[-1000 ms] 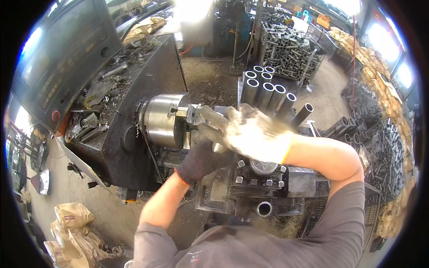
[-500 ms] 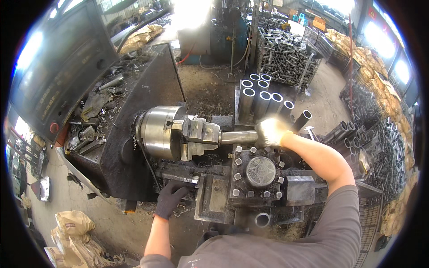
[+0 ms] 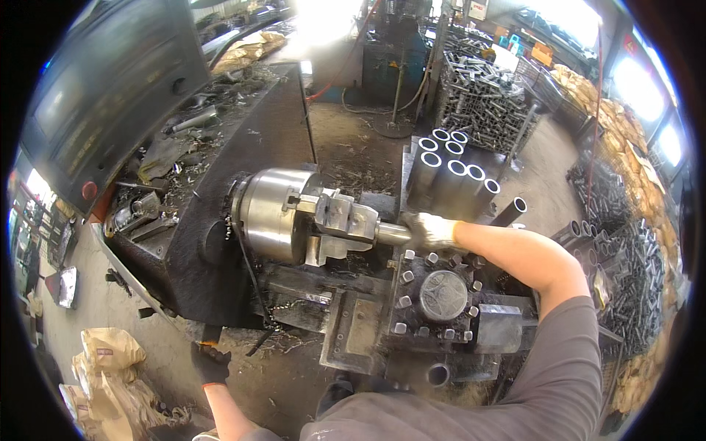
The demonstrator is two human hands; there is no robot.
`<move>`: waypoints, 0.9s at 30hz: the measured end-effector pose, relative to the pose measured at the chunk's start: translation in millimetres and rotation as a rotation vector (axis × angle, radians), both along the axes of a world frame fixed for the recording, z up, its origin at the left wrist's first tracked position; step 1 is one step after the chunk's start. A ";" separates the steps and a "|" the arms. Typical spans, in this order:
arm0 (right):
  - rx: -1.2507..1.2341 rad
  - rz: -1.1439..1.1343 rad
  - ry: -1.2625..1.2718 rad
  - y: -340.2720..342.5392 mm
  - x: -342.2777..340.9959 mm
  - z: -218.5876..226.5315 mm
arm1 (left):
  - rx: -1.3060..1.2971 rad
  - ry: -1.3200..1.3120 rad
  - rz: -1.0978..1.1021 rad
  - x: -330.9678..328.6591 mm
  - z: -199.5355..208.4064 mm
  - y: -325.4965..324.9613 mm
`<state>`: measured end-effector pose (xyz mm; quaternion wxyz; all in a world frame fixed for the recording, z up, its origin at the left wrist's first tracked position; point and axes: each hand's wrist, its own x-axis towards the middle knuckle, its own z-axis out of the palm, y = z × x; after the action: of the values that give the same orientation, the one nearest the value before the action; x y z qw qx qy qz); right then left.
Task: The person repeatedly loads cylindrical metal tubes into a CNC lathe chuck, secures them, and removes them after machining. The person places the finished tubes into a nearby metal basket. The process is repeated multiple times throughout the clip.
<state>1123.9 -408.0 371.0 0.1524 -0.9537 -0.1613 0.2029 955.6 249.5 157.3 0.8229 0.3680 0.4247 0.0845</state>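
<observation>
A metal tube [image 3: 393,234] sits between the jaws of a shiny lathe chuck [image 3: 273,214]. My right hand [image 3: 434,231], in a whitish glove, is closed round the tube's outer end, behind the square tool post [image 3: 443,295]. Low on the left, my left hand [image 3: 211,364] wears a dark glove with a red cuff. Its fingers curl at a dark bar [image 3: 211,334] with an orange end, below the machine body. How firmly they hold the bar is hard to see.
Several upright tubes [image 3: 445,173] stand behind the tool post. A wire bin of metal parts [image 3: 482,95] is farther back. Scrap and chips fill the tray [image 3: 250,110] at left. Paper sacks [image 3: 110,349] lie on the floor at lower left.
My left hand has left the carriage front and moved left and down to the orange-ended bar. My right hand is nearer the chuck, and less of the tube shows between them. The view has shifted slightly.
</observation>
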 end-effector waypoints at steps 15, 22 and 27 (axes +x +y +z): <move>-0.413 -0.210 -0.344 -81.1 -48.2 -31.3 | 1.554 0.035 0.152 -4.6 70.0 -32.2; -0.043 -0.756 -0.848 -61.0 -135.5 65.3 | 2.484 -0.377 0.165 164.3 318.6 -70.3; 0.545 -0.698 -1.049 -15.9 -228.3 125.4 | 2.118 0.241 -0.449 279.0 385.1 -50.3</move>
<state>895.6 -423.9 496.4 0.3450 -0.8496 0.0575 -0.3948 1234.6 199.2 542.4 0.0378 0.9654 0.1371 0.2187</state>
